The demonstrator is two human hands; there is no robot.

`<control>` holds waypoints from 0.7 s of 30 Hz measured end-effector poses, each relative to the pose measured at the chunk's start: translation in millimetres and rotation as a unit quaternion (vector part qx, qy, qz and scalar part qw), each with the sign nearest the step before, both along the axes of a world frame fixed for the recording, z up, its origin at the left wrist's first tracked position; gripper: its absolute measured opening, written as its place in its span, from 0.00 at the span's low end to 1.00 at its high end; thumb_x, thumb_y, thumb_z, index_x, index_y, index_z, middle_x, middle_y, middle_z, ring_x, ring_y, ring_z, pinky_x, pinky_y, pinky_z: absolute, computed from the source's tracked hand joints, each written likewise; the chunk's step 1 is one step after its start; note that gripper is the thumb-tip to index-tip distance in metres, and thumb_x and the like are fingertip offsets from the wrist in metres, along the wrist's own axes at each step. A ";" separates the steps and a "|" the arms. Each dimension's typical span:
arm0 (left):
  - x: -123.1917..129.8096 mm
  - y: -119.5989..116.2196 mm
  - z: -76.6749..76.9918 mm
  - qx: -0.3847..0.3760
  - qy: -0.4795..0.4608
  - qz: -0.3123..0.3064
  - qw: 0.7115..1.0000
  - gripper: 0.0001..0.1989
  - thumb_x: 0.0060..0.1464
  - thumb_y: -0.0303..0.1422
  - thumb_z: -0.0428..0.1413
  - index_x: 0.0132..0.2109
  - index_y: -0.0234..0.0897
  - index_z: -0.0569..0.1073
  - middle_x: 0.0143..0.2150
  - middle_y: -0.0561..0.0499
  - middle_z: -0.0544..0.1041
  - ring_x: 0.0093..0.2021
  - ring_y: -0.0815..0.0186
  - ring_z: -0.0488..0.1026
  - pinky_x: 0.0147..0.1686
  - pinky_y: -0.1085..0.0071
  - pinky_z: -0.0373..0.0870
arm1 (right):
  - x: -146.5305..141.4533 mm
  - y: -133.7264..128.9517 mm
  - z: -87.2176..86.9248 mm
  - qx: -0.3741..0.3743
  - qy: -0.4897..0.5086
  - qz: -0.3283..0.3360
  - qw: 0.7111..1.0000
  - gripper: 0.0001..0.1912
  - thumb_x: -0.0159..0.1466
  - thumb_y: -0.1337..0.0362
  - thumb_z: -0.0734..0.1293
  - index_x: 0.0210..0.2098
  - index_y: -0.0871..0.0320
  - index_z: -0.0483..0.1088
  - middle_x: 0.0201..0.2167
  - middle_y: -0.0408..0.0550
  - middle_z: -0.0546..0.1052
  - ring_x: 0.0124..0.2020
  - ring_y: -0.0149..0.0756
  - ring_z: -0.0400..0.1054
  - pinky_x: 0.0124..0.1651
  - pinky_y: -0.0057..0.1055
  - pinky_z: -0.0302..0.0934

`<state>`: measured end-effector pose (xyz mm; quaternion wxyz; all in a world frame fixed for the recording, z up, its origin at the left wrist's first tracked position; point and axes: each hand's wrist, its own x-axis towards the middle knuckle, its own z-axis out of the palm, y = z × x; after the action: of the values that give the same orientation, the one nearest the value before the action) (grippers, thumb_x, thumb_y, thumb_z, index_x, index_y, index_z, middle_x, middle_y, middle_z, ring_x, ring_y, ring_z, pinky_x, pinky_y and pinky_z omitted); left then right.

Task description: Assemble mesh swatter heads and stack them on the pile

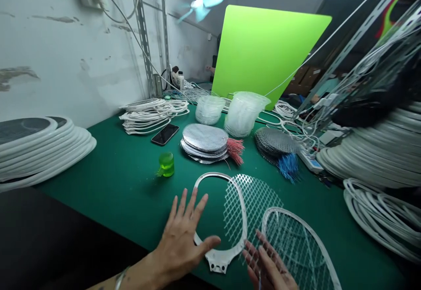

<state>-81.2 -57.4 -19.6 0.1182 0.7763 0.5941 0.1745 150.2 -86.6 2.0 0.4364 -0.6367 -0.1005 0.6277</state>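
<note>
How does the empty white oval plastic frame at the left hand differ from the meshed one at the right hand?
The left frame is open, showing green mat; the right frame has white mesh across it. The left frame's notched end shows; the right frame's end runs out of view. Both are white oval rims on the mat.

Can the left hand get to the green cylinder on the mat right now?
Probably yes. The left hand is open, and only bare green mat seems to lie between it and the green cylinder. The white frame lies to the hand's other side, so it shouldn't block the way.
</note>
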 end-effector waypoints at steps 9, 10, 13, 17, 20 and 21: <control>-55.8 12.2 6.9 0.035 -0.120 0.125 0.984 0.21 0.64 0.46 0.48 0.61 0.47 0.65 0.68 0.50 0.60 0.69 0.49 0.50 0.62 0.42 0.57 | -61.7 21.5 -6.6 -0.027 0.004 0.058 0.998 0.46 0.41 0.44 0.78 0.55 0.57 0.68 0.39 0.52 0.81 0.45 0.48 0.75 0.41 0.35 0.67; -54.9 12.4 4.4 0.031 -0.126 0.125 0.984 0.20 0.64 0.46 0.48 0.59 0.47 0.67 0.67 0.50 0.61 0.69 0.49 0.51 0.61 0.42 0.59 | -60.8 22.9 -8.5 -0.029 0.000 0.055 0.998 0.45 0.41 0.44 0.78 0.54 0.57 0.69 0.38 0.51 0.81 0.44 0.47 0.75 0.40 0.34 0.67; -50.8 13.5 0.9 0.012 -0.132 0.118 0.984 0.19 0.63 0.46 0.48 0.56 0.47 0.70 0.66 0.51 0.63 0.69 0.49 0.51 0.60 0.42 0.61 | -56.8 26.9 -13.7 -0.034 -0.011 0.056 0.998 0.44 0.41 0.45 0.78 0.53 0.57 0.70 0.36 0.50 0.81 0.43 0.45 0.75 0.38 0.32 0.67; -47.2 18.8 3.9 -0.004 -0.128 0.102 0.987 0.17 0.63 0.47 0.48 0.53 0.48 0.72 0.64 0.53 0.67 0.68 0.51 0.53 0.62 0.42 0.58 | -55.5 30.0 -17.0 -0.034 0.000 0.060 0.998 0.44 0.41 0.46 0.78 0.53 0.59 0.69 0.36 0.50 0.81 0.41 0.44 0.76 0.37 0.31 0.67; -43.7 23.0 6.3 -0.010 -0.125 0.092 0.988 0.17 0.63 0.47 0.48 0.51 0.47 0.73 0.62 0.53 0.69 0.68 0.52 0.55 0.63 0.43 0.58 | -55.5 29.9 -15.2 -0.046 0.004 0.058 0.997 0.48 0.39 0.44 0.79 0.54 0.59 0.69 0.37 0.52 0.81 0.42 0.46 0.75 0.37 0.32 0.67; -42.3 24.0 6.6 -0.013 -0.125 0.089 0.988 0.17 0.63 0.47 0.48 0.51 0.47 0.73 0.62 0.53 0.69 0.68 0.53 0.55 0.63 0.44 0.58 | -55.2 29.5 -14.4 -0.048 0.004 0.059 0.997 0.50 0.37 0.43 0.79 0.55 0.59 0.68 0.38 0.53 0.81 0.43 0.46 0.75 0.38 0.32 0.67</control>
<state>-123.4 -33.4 -13.1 0.1857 0.6912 0.6433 0.2720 95.0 -57.1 -12.4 0.3681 -0.6473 -0.1058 0.6590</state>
